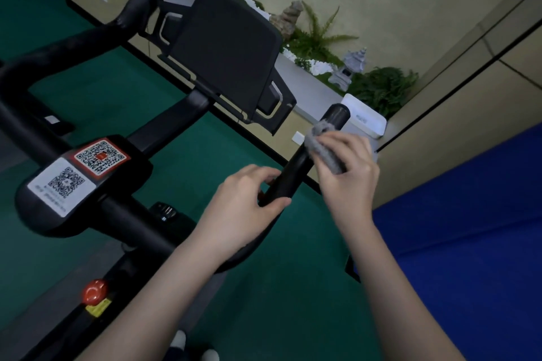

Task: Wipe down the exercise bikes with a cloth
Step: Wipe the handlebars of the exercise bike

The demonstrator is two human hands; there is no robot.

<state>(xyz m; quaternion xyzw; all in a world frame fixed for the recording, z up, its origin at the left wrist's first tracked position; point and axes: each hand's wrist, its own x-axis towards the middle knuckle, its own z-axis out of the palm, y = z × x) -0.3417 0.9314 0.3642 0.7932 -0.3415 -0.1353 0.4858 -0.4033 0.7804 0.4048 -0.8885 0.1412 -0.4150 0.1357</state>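
Note:
A black exercise bike [123, 223] fills the left and middle of the head view. Its right handlebar [293, 173] rises toward the upper right and ends in a round cap. My left hand [243, 205] grips the lower part of that bar, fingers curled round it. My right hand [349, 173] holds a grey cloth [321, 146] against the bar just below the cap, fingers wrapped over the cloth. The left handlebar [137, 6] stands at the upper left. A dark screen [225, 53] sits between the two bars.
Two QR stickers [79, 170] lie on the bike's centre housing. A red knob [94, 291] sits low on the frame. Green floor lies beneath, a blue mat [469, 228] to the right. A planter ledge with ferns [381, 88] and a white box [363, 117] runs along the wall.

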